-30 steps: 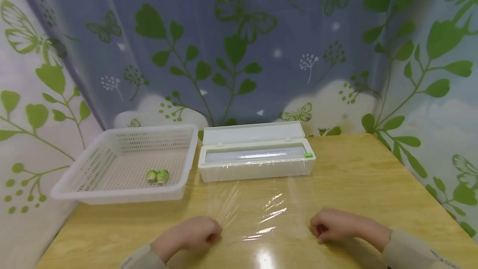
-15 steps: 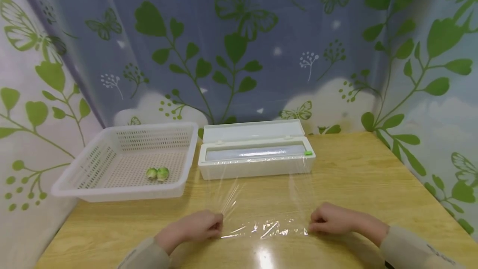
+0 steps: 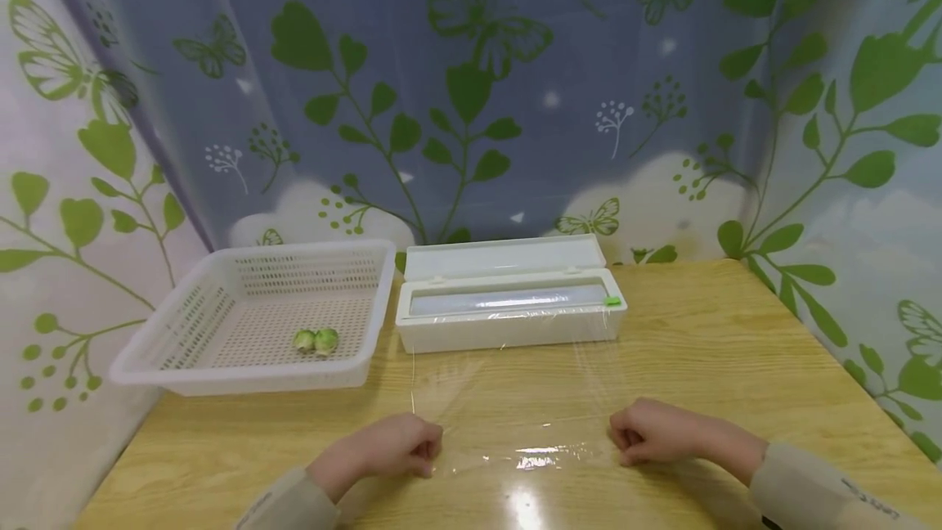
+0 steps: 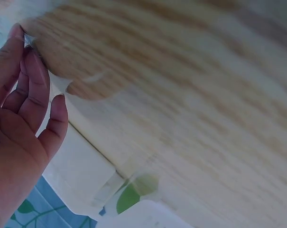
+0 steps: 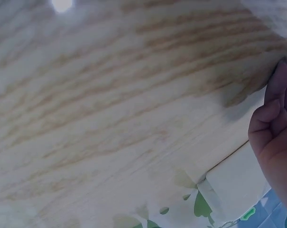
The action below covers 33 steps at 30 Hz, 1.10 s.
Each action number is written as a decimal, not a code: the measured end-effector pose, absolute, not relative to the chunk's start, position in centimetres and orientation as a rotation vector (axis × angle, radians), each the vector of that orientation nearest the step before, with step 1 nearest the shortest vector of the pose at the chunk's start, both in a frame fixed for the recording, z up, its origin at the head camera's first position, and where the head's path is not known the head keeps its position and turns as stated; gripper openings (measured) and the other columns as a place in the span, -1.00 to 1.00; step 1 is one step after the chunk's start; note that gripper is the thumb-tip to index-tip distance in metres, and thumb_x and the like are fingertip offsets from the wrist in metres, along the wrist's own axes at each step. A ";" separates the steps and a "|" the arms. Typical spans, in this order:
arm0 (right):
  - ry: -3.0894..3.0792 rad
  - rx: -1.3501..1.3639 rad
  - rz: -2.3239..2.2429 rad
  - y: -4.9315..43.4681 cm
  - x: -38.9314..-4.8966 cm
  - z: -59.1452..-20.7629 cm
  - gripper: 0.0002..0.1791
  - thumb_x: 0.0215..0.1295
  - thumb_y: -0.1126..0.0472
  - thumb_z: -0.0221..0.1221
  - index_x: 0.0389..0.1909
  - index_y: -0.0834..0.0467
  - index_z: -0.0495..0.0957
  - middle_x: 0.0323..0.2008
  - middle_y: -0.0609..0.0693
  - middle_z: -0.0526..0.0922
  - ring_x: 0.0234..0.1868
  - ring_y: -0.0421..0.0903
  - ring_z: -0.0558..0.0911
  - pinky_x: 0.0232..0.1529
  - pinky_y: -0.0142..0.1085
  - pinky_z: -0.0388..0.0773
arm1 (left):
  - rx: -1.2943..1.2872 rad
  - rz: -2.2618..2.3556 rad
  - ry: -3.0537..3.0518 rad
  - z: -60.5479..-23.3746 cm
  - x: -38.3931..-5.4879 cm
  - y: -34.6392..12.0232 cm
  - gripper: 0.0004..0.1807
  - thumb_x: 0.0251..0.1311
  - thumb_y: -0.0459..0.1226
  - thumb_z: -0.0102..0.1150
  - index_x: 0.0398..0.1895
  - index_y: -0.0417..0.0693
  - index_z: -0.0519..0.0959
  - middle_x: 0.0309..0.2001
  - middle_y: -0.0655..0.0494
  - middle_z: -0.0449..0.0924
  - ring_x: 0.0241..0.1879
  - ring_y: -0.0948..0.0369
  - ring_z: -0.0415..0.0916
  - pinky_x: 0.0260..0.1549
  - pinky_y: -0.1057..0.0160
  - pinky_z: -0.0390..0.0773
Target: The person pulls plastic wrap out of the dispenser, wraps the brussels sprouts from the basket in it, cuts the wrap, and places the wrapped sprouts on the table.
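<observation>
A sheet of clear plastic wrap (image 3: 515,407) stretches forward over the table from a white dispenser box (image 3: 508,330). My left hand (image 3: 393,446) pinches its near left corner between thumb and fingertips. At the near right corner, my right hand (image 3: 655,432) pinches the film with curled fingers. The box lid (image 3: 508,258) stands raised, and the wrap roll (image 3: 508,299) shows inside. A green slider (image 3: 612,301) sits at the box's right end. In the left wrist view, thumb and index finger (image 4: 17,35) meet at the film's edge.
A white perforated basket (image 3: 243,383) stands left of the box, with two small green-and-white Brussels sprouts (image 3: 325,341) inside. Behind the wooden table (image 3: 736,334) hangs a leaf-and-butterfly patterned curtain (image 3: 471,105).
Both hands stay almost in place, still holding the film. Its near edge and the creases at the left have smoothed out, and the glare on it has shifted.
</observation>
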State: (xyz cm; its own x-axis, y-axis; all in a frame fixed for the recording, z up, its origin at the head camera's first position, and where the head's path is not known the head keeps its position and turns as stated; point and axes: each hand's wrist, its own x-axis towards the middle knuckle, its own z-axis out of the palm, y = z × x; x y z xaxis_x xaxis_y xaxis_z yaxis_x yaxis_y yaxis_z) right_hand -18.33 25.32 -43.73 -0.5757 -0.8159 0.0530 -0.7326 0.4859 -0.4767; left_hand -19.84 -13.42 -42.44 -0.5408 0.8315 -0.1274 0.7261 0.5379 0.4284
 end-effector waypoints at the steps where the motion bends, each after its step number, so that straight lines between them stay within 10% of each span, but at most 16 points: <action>1: 2.558 -1.321 -0.674 25.3 -18.3 -43.7 -0.75 -0.10 0.23 0.27 -0.65 0.03 0.34 -0.73 -0.34 0.28 -0.67 -0.48 0.24 -0.68 -0.60 0.22 | 1.285 0.467 2.467 -42.5 -19.9 -13.4 -0.79 -0.07 -0.26 0.26 -0.58 0.01 0.38 -0.63 0.39 0.29 -0.60 0.47 0.23 -0.57 0.50 0.31; 33: 2.880 -1.273 -0.326 23.9 -17.0 -43.3 -0.56 -0.41 0.15 0.38 -0.65 -0.01 0.23 -0.60 -0.29 0.16 -0.59 -0.34 0.21 -0.62 -0.47 0.26 | 1.089 0.407 2.572 -42.6 -19.7 -13.7 -0.67 -0.17 -0.12 0.32 -0.67 0.03 0.32 -0.69 0.35 0.22 -0.67 0.41 0.14 -0.67 0.43 0.21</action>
